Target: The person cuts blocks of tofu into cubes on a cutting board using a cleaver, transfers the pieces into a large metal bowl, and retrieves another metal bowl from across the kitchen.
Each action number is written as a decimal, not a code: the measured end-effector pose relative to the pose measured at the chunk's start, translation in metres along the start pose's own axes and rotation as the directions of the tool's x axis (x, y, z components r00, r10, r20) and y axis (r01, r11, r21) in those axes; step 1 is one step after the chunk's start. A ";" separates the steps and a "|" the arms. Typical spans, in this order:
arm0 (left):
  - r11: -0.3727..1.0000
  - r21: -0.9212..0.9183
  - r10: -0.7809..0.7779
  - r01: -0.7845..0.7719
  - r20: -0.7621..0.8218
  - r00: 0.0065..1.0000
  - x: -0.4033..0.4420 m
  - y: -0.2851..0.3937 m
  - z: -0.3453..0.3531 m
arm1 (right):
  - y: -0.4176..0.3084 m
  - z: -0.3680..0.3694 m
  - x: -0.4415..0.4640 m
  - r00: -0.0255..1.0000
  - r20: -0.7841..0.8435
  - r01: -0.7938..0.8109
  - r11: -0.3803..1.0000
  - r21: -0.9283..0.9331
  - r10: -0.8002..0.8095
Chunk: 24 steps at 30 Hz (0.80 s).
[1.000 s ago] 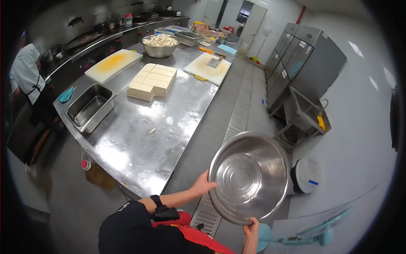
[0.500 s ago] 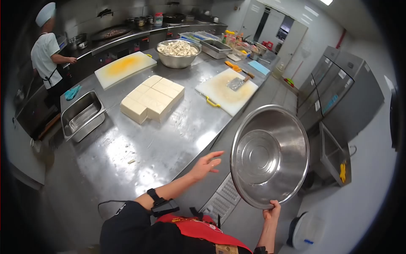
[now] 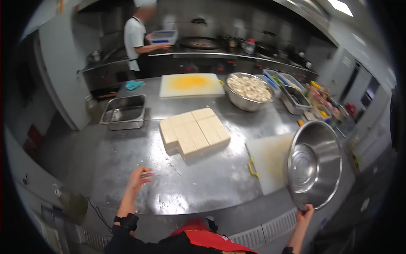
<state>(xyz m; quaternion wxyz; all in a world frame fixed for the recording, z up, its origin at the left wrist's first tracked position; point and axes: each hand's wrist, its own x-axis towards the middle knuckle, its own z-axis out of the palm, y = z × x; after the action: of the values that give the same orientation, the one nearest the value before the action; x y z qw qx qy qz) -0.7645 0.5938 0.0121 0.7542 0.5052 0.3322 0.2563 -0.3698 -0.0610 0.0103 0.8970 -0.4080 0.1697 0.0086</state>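
My right hand [image 3: 304, 213] grips the rim of a large steel bowl [image 3: 326, 167], which is tilted on its side with nothing in it. The bowl hangs over the right end of a white cutting board [image 3: 270, 158] with a yellow handle. Over the near left part of the steel table, my left hand [image 3: 138, 180] is empty with its fingers loosely apart. Beyond it, in the middle of the table, sits a slab of white tofu blocks [image 3: 196, 131], scored into pieces, with one corner absent. Neither hand touches the tofu.
A steel bowl of cut tofu [image 3: 243, 101], a yellow-stained cutting board [image 3: 190, 86] and an empty steel pan [image 3: 122, 113] stand on the table [image 3: 127, 165]. Containers and bottles crowd its far right. Across the table, a person in white [image 3: 135, 38] holds a plastic basket [image 3: 164, 37] by the stoves.
My view has swung left. My left hand has moved left over the table, and the bowl has turned further onto its side. The other person now holds a basket.
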 end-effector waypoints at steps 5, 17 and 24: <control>0.919 -0.220 0.226 -0.328 -0.387 0.894 -0.025 0.008 -0.120 | -0.009 0.056 0.140 0.996 -0.002 -0.089 0.996 -0.008 0.089; 0.889 0.172 0.275 -0.424 -0.941 0.196 -0.110 -0.065 -0.282 | -0.008 0.166 0.190 0.951 0.182 -0.215 0.956 -0.199 0.252; 0.940 0.130 0.135 -0.315 -0.991 -0.007 -0.191 -0.060 -0.403 | 0.076 0.188 0.111 0.962 0.136 -0.229 0.970 -0.079 0.238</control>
<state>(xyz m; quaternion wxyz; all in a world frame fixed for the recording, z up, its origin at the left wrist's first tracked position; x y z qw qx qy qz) -1.1915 0.6724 -0.1055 0.2914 0.1812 0.6567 0.6716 -0.2212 0.1140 0.0351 0.8865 -0.4112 0.1509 0.1493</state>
